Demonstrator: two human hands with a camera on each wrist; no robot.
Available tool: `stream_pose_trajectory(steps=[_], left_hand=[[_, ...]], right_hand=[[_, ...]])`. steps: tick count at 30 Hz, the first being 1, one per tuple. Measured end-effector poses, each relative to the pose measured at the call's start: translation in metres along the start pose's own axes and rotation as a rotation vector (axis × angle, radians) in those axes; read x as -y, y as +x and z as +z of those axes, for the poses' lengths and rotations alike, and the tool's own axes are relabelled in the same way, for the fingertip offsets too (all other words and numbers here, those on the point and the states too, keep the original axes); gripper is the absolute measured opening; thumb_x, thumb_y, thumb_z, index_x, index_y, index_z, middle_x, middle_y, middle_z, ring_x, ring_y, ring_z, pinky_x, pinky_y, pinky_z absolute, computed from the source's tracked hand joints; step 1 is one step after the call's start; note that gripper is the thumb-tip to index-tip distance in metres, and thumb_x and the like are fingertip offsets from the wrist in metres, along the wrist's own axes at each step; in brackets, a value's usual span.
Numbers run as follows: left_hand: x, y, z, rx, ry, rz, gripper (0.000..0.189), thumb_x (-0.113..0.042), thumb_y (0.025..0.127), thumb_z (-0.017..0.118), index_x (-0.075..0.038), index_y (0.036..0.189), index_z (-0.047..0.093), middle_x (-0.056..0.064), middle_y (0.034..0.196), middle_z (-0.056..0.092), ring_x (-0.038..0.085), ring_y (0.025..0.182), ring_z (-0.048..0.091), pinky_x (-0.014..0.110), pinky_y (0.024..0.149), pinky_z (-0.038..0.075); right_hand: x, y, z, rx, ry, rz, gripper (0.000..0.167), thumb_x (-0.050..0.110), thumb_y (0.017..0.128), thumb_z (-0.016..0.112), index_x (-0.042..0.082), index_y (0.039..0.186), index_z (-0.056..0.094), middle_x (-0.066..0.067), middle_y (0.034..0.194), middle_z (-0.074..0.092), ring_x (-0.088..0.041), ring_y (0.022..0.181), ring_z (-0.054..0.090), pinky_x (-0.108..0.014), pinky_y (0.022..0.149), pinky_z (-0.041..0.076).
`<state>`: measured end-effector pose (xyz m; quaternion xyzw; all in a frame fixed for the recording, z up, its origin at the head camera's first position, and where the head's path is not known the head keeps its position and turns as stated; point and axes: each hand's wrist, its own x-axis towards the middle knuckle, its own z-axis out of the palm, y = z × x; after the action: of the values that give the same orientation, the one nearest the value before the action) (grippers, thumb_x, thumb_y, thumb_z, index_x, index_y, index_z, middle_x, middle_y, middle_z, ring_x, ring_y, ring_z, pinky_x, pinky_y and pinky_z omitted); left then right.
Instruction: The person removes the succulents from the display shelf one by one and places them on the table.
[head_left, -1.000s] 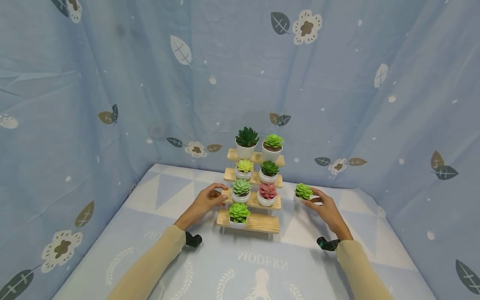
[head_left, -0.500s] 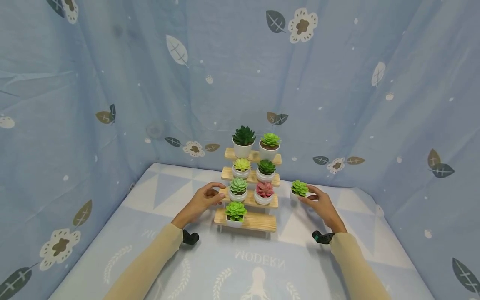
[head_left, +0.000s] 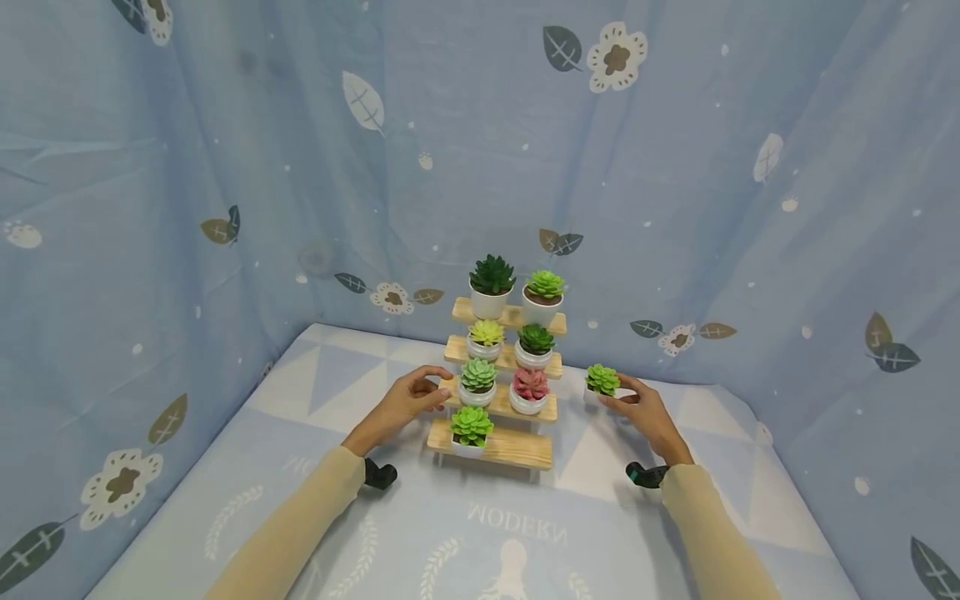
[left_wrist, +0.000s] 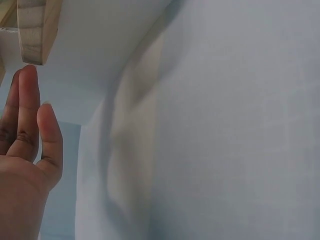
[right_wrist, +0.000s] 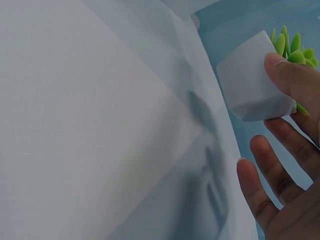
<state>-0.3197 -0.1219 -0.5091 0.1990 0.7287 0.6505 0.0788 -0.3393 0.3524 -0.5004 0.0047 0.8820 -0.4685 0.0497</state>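
Note:
My right hand (head_left: 645,414) pinches the small white pot of a bright green succulent (head_left: 602,381) to the right of a stepped wooden plant stand (head_left: 517,447). In the right wrist view, thumb and fingers hold the white pot (right_wrist: 250,82), which appears tilted, while the other fingers stay loose. My left hand (head_left: 405,406) is at the left end of the stand's second tier from the bottom. In the left wrist view, its fairly straight fingers (left_wrist: 28,95) reach to the wooden board's end (left_wrist: 32,40); whether they touch it, I cannot tell.
Several potted succulents stand on the tiers, among them a red one (head_left: 529,387) and a dark green one (head_left: 492,279) on top. The lowest tier bears one bright green succulent (head_left: 471,429) at its left. A patterned blue curtain (head_left: 465,167) hangs behind the cloth-covered table (head_left: 420,533).

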Motion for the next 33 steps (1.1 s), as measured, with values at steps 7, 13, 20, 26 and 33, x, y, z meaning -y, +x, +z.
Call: stream_pose_trajectory(steps=[7,13,20,26,33], left_hand=[[0.002,-0.001,0.0,0.011,0.003,0.004,0.039,-0.031,0.102,0.068,-0.018,0.138,0.059,0.018,0.108,0.065,0.04,0.1,0.067,0.062,0.093,0.052],[0.002,0.0,-0.001,0.028,-0.007,0.003,0.041,-0.031,0.102,0.068,-0.016,0.139,0.057,0.021,0.11,0.064,0.046,0.105,0.064,0.062,0.094,0.051],[0.003,0.001,-0.002,0.03,-0.002,0.009,0.041,-0.03,0.103,0.068,-0.015,0.139,0.057,0.023,0.109,0.064,0.045,0.103,0.066,0.061,0.093,0.052],[0.003,0.001,-0.001,0.023,-0.003,0.002,0.041,-0.031,0.102,0.068,-0.016,0.139,0.057,0.022,0.106,0.064,0.044,0.102,0.066,0.058,0.093,0.054],[0.002,0.001,-0.002,0.022,-0.005,0.003,0.041,-0.029,0.103,0.067,-0.015,0.14,0.057,0.023,0.108,0.064,0.045,0.102,0.066,0.06,0.093,0.053]], right_hand=[[-0.011,0.007,-0.001,0.004,-0.03,-0.001,0.091,0.052,0.094,0.073,0.013,0.163,0.029,-0.019,0.157,0.039,-0.036,0.127,0.055,-0.049,0.095,0.051],[-0.019,0.013,-0.002,-0.005,-0.027,0.011,0.09,0.052,0.095,0.072,0.012,0.163,0.03,-0.021,0.158,0.038,-0.038,0.129,0.054,-0.048,0.096,0.052],[-0.022,0.013,0.0,0.015,-0.01,0.038,0.085,0.047,0.097,0.072,0.011,0.162,0.031,-0.021,0.158,0.038,-0.04,0.132,0.051,-0.049,0.1,0.052],[-0.024,0.012,-0.001,0.046,0.002,0.035,0.083,0.044,0.098,0.071,0.01,0.162,0.03,-0.022,0.16,0.035,-0.041,0.133,0.049,-0.051,0.101,0.05],[-0.024,0.012,-0.004,0.071,0.015,0.044,0.087,0.044,0.098,0.072,0.008,0.163,0.027,-0.023,0.162,0.031,-0.043,0.137,0.046,-0.054,0.105,0.047]])
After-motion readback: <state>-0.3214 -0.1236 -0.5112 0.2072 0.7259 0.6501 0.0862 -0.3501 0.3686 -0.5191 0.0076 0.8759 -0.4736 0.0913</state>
